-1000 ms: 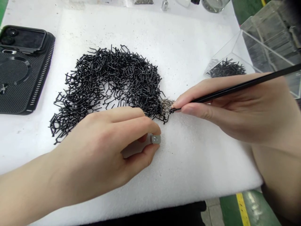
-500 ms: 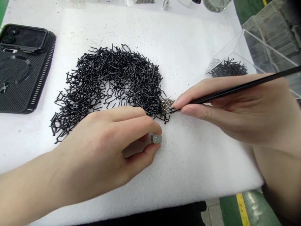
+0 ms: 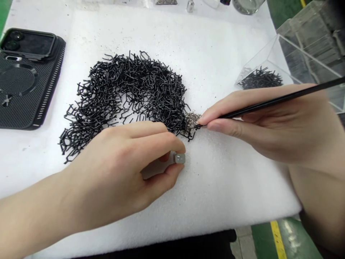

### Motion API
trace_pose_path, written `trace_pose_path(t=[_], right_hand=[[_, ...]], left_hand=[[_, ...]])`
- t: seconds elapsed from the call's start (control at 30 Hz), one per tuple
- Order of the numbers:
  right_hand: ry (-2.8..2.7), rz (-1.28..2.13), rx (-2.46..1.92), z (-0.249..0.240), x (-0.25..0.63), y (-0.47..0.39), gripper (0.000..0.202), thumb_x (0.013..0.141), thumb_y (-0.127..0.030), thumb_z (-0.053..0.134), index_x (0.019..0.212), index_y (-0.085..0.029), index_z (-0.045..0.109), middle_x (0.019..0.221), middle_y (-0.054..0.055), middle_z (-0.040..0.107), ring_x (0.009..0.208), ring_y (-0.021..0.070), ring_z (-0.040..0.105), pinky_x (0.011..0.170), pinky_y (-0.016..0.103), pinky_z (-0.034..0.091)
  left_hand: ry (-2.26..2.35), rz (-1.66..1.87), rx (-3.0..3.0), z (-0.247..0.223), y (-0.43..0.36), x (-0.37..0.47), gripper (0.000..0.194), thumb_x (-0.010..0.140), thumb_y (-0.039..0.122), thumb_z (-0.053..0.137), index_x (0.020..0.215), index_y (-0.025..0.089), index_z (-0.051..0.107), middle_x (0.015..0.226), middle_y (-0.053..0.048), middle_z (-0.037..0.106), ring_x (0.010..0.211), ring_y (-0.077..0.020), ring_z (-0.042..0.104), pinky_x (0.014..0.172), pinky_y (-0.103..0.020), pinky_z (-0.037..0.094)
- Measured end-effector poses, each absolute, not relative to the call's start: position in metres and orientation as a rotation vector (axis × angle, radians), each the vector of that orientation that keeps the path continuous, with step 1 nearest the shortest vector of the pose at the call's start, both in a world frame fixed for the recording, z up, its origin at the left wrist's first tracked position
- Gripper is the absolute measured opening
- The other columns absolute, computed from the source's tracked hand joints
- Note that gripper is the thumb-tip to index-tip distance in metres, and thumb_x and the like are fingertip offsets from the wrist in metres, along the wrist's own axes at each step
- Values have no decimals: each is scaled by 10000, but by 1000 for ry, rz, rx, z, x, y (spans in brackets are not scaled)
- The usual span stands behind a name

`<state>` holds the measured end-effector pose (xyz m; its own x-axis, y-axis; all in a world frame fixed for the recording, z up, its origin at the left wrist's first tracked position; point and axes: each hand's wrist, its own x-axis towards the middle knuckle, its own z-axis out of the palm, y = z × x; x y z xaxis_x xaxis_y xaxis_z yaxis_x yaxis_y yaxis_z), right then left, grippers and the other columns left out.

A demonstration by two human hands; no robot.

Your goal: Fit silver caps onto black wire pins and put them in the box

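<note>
Between thumb and index finger, my left hand [image 3: 129, 162] pinches a small grey, glossy block [image 3: 180, 158] whose end faces me. My right hand [image 3: 256, 122] is closed round a thin black stick-like tool [image 3: 280, 100], held like a pen; I cannot make out its exact kind. Its tip reaches down to a small heap of silvery grains [image 3: 192, 118]. Against that heap lies the right end of a large curved pile of short, bent black pieces [image 3: 145, 77]. My left hand hides part of the pile's near side.
A phone in a black case [image 3: 28, 79] lies at the left. At the right stands a clear tray [image 3: 269, 59] with more black pieces [image 3: 261, 78]. A tiny bottle [image 3: 190, 5] and a glass container [image 3: 247, 5] stand at the back of the white work surface [image 3: 221, 201].
Almost nothing differs. The tool's tip has shifted very slightly at the silvery grains, and the view has moved a little. Both hands keep their holds.
</note>
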<state>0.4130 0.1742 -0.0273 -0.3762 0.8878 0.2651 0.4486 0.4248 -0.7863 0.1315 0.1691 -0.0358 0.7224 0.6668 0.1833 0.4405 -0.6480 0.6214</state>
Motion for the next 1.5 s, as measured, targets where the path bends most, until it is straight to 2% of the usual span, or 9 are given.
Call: trace_pose_path(t=[0.23, 0.4, 0.57, 0.73, 0.97, 1.27, 1.5], right_hand=[[-2009, 824, -1101, -27, 411, 176, 167, 991, -164, 933, 1002, -331, 934, 970, -70, 913, 861, 163, 884, 780, 224, 754], [-2011, 828, -1110, -28, 408, 175, 213, 991, -111, 899, 984, -321, 926, 984, -66, 915, 887, 160, 881, 807, 219, 753], [-1979, 778, -1152, -30, 411, 173, 202, 969, -145, 931, 1011, -342, 940, 1036, -53, 920, 925, 188, 884, 847, 278, 766], [-1985, 835, -1049, -33, 413, 175, 185, 979, -144, 933, 1030, -320, 948, 1019, -44, 922, 930, 155, 887, 849, 235, 752], [-1974, 839, -1070, -33, 412, 175, 174, 980, -144, 929, 1029, -310, 954, 1031, -36, 926, 944, 172, 905, 856, 249, 772], [-1969, 814, -1083, -31, 413, 174, 168, 974, -134, 939, 1005, -299, 944, 1010, -54, 923, 915, 149, 901, 831, 211, 757], [-1985, 827, -1117, -31, 413, 173, 245, 978, -113, 924, 1014, -354, 948, 1018, -63, 919, 923, 171, 892, 830, 264, 753]], left_hand=[[873, 552, 2362, -36, 168, 135, 96, 1047, 304, 715, 1076, 287, 805, 843, 3, 767, 775, -183, 764, 657, -264, 585], [871, 551, 2358, -31, 166, 143, 129, 1027, 365, 747, 1118, 300, 812, 850, -10, 779, 807, -204, 787, 670, -262, 614], [877, 540, 2368, -32, 166, 135, 105, 1056, 313, 724, 1114, 288, 807, 856, 1, 782, 770, -178, 758, 659, -265, 579], [859, 520, 2372, -33, 166, 129, 132, 1101, 196, 664, 1118, 246, 784, 905, 34, 758, 746, -118, 685, 698, -279, 530], [860, 500, 2370, -32, 165, 130, 134, 1106, 181, 658, 1111, 243, 776, 869, 37, 720, 768, -124, 681, 725, -285, 530], [852, 526, 2375, -34, 165, 127, 125, 1103, 175, 670, 1107, 226, 783, 876, 48, 704, 767, -109, 665, 722, -272, 513], [845, 519, 2377, -31, 165, 129, 143, 1101, 174, 656, 1114, 226, 788, 877, 42, 715, 769, -120, 678, 728, -276, 520]])
